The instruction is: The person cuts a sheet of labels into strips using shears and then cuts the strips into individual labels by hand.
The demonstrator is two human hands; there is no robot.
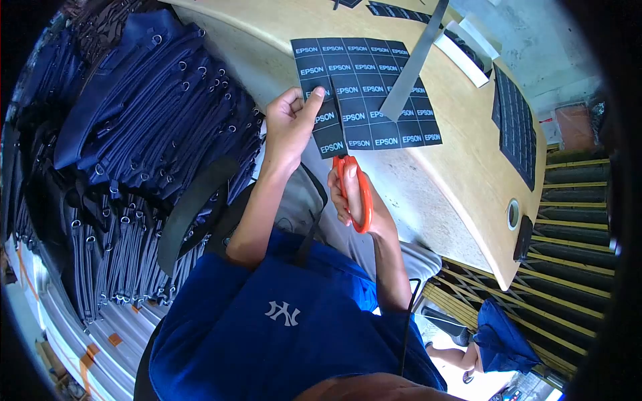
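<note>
A black sheet printed with rows of EPSON labels point(364, 107) is held above the table's near edge. My left hand point(294, 123) grips its left column, thumb on top and fingers curled under. A slit separates the lower part of that column from the rest of the sheet. My right hand point(351, 194) is closed around the orange handles of a pair of scissors point(366, 207), right at the slit's lower end. The scissors' blades are mostly hidden. Across the sheet's right part lies a long grey flat strip point(411, 77), like a ruler.
The pale wooden table point(461, 180) curves around in front. More black printed sheets point(515, 127) and a white box-like piece point(463, 59) lie on it. At left, dark blue straps with metal rings point(160, 113) are heaped. Another person point(495, 341) is at lower right, by a folding metal gate point(575, 220).
</note>
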